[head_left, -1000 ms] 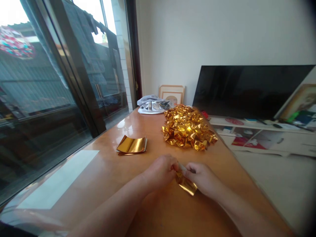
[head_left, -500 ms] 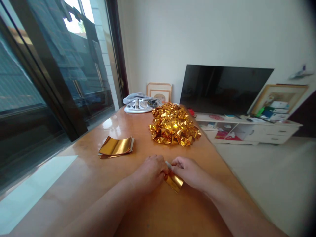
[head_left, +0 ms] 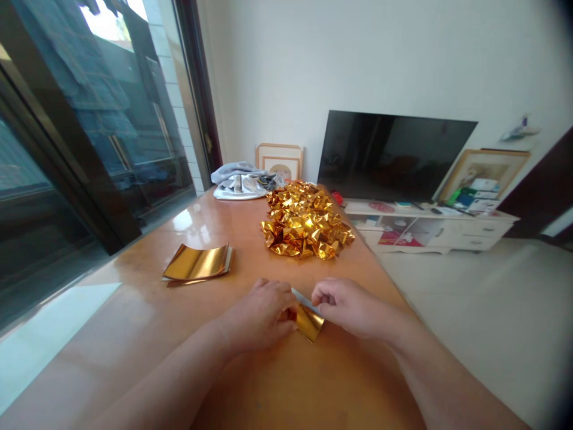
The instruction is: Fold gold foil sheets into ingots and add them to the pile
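A sheet of gold foil paper, partly folded with a pale strip of its back showing, lies at a slant on the table between my hands. My left hand grips its left side, the fingers curled over it and covering that end. At the opposite edge, my right hand has its fingers bent and its thumb against the paper's right corner. Left of the hands rests a small stack of flat gold foil sheets. Beyond them is a heap of folded gold foil pieces.
The glossy wooden table has its right edge beside my right forearm. A pale sheet lies along the left side. Grey and white cloth is bundled at the far end. A television stands on a white cabinet.
My right hand has drawn slightly away from my left, uncovering more of the paper's pale strip. The left fingers have shifted along the paper. The whole view has turned a little to the right.
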Available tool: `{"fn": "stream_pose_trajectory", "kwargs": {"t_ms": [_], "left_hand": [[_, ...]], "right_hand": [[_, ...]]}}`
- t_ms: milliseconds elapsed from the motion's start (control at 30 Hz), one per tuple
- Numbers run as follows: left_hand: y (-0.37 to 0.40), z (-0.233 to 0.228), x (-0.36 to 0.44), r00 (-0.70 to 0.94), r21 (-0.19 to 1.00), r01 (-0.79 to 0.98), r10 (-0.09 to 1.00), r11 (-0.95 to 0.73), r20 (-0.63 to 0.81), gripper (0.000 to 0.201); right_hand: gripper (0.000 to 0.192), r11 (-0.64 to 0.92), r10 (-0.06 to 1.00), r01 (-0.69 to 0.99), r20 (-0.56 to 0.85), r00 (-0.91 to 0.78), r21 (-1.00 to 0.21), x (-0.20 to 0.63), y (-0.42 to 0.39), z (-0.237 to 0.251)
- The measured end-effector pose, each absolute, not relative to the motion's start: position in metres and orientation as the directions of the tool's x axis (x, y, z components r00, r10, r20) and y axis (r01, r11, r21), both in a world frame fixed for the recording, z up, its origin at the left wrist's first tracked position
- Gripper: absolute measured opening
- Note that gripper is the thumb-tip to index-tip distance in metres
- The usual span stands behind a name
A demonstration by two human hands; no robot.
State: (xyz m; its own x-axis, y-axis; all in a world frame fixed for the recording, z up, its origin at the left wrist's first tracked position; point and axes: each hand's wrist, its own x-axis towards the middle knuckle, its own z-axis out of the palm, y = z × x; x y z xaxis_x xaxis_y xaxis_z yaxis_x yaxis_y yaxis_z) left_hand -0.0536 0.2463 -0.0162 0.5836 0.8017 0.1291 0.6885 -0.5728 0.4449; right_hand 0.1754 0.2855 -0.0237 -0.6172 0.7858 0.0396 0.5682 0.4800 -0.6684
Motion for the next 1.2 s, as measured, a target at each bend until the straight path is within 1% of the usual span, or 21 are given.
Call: {"fn": "stream_pose_trajectory", "kwargs": {"t_ms": [267, 367, 600, 767, 900, 1033, 1200], "left_hand": [[0.247, -0.012, -0.055, 0.591, 0.417, 0.71, 0.802, -0.567, 0.086, 0.008], [0.247, -0.011, -0.056, 0.596, 0.408, 0.716, 0.8, -0.567, 0.065, 0.011], [0.25, -0.017, -0.057, 0.604, 0.388, 0.714, 0.793, -0.582, 0.079, 0.013], [0.25, -0.015, -0.057, 0.616, 0.351, 0.72, 0.784, -0.599, 0.075, 0.012], [0.249, -0.011, -0.056, 0.627, 0.315, 0.729, 0.777, -0.608, 0.048, 0.012], [0.249, -0.01, -0.054, 0.626, 0.289, 0.741, 0.779, -0.606, 0.031, 0.012], [0.249, -0.011, -0.053, 0.628, 0.273, 0.743, 0.777, -0.612, 0.033, 0.014]], "right_hand": [[0.021, 0.57, 0.717, 0.588, -0.001, -0.697, -0.574, 0.182, 0.288, -0.021], [0.023, 0.597, 0.698, 0.591, -0.013, -0.716, -0.542, 0.182, 0.288, -0.022], [0.02, 0.593, 0.709, 0.623, -0.035, -0.704, -0.51, 0.181, 0.282, -0.017], [0.016, 0.626, 0.695, 0.66, -0.087, -0.714, -0.415, 0.178, 0.273, -0.005], [0.025, 0.637, 0.713, 0.696, -0.091, -0.696, -0.333, 0.174, 0.263, 0.0], [0.034, 0.628, 0.743, 0.727, -0.063, -0.666, -0.279, 0.169, 0.254, 0.001], [0.033, 0.641, 0.754, 0.743, -0.024, -0.657, -0.195, 0.163, 0.247, -0.002]]}}
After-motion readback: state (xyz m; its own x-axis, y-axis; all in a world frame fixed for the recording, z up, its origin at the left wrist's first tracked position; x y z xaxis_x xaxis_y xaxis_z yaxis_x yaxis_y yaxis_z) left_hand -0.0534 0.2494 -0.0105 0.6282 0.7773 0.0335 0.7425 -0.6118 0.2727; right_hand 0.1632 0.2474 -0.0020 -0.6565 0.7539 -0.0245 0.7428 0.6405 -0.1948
